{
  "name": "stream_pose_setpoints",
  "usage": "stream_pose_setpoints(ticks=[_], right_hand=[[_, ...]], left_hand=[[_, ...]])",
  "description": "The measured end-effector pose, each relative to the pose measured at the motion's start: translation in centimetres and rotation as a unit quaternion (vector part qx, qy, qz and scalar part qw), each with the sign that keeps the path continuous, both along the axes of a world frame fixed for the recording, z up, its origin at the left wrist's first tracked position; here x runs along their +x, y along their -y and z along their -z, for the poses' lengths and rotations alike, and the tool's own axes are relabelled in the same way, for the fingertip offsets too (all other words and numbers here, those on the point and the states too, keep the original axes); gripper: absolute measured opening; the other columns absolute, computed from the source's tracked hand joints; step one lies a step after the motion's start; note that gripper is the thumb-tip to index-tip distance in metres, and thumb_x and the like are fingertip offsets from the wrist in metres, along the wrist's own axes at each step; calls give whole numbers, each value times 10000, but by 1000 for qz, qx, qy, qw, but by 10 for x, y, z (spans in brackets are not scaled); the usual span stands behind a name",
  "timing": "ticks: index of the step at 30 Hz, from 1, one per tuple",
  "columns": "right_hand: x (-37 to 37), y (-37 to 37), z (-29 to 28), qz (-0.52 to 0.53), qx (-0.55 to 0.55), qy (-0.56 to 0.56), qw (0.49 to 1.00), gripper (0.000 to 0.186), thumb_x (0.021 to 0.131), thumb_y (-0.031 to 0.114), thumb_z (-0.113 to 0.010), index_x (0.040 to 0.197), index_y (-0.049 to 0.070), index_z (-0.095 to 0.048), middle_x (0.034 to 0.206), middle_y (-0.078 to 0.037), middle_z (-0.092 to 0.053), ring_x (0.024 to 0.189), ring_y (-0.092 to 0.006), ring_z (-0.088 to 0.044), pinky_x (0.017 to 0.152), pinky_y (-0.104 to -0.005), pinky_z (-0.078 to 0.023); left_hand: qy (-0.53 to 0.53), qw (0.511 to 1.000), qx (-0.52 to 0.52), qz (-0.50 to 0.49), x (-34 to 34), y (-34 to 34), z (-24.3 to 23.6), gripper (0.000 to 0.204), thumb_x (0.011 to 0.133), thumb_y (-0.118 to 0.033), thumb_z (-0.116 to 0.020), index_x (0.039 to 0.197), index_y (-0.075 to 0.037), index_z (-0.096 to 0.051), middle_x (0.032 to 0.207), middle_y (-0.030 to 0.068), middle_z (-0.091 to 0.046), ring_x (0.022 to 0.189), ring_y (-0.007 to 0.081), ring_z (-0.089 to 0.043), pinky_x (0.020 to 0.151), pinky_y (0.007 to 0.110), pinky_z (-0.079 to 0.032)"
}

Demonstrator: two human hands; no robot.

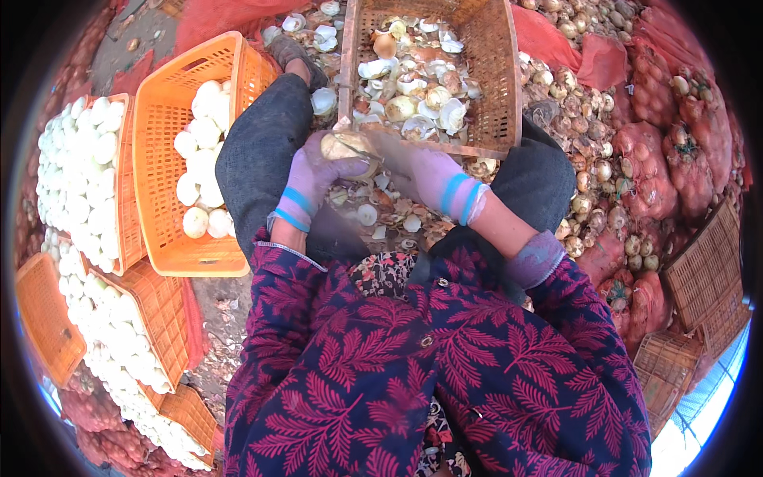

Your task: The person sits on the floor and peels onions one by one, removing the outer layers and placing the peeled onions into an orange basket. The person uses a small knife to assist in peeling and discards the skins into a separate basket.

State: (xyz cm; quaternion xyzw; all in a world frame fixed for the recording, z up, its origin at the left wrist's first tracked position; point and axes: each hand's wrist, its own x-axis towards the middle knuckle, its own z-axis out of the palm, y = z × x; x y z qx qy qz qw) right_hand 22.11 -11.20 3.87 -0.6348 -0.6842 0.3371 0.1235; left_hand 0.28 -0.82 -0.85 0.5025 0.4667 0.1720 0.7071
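Observation:
My left hand [319, 175], in a lavender glove with blue bands at the wrist, grips a pale, partly peeled onion [344, 145] between my knees. My right hand [425, 173], in a similar glove, is at the onion's right side, its fingers blurred and closed on a thin dark object, possibly a blade, that I cannot make out clearly. Just beyond both hands stands an orange crate [511, 71] holding onion skins and a few onions. Loose peelings [367, 215] lie on the ground below my hands.
At my left stand an orange crate [155, 199] of peeled white onions, piled full crates [127, 222] and another crate [48, 318]. At my right lie loose onions [580, 175], red mesh sacks [645, 167] and stacked crates [699, 262].

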Motion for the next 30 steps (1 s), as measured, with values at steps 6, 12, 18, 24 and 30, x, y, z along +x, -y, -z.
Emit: stream_pose_setpoints(ticks=[6, 12, 18, 24, 30], right_hand=[[-9, -11, 37, 53, -45, 10, 998, 682, 914, 185, -684, 1526, 66, -407, 1056, -295, -710, 995, -468, -693, 869, -530, -541], [-14, -9, 56, 54, 64, -138, 987, 669, 907, 179, -667, 1520, 52, -430, 1054, -290, -715, 985, -464, -698, 878, -488, -554], [41, -25, 16, 235, -47, -180, 954, 702, 948, 211, -671, 1565, 41, -385, 920, -164, -744, 696, -270, -696, 620, -377, -556], [22, -20, -19, 237, -200, -437, 844, 552, 1006, 380, -653, 1423, 24, -583, 886, -77, -714, 532, -81, -570, 449, -241, -439], [-2, -19, 22, 182, -25, -275, 944, 620, 930, 295, -692, 1463, 16, -540, 1099, -247, -730, 1014, -304, -720, 907, -404, -547]], left_hand=[[-34, 998, 51, 30, 0, 8, -9, 836, 657, -183, -917, 1379, 31, -553, 1135, 125, -705, 994, 219, -708, 810, 345, -619], [16, 1000, 4, 21, -5, 18, -24, 836, 699, -167, -908, 1427, 6, -534, 1228, 134, -682, 1116, 237, -678, 976, 360, -561], [232, 972, -10, -33, 6, 18, -41, 823, 711, -75, -778, 1471, 34, -481, 1280, 138, -654, 1187, 242, -651, 1023, 366, -532], [-34, 948, 308, 66, 18, -1, -35, 1069, 677, -350, -931, 1540, -29, -388, 1458, 281, -503, 1314, 452, -544, 1090, 456, -483], [-222, 895, 373, 104, 29, 1, -37, 1072, 660, -317, -952, 1519, -4, -394, 1418, 257, -524, 1318, 403, -551, 1089, 449, -486]])
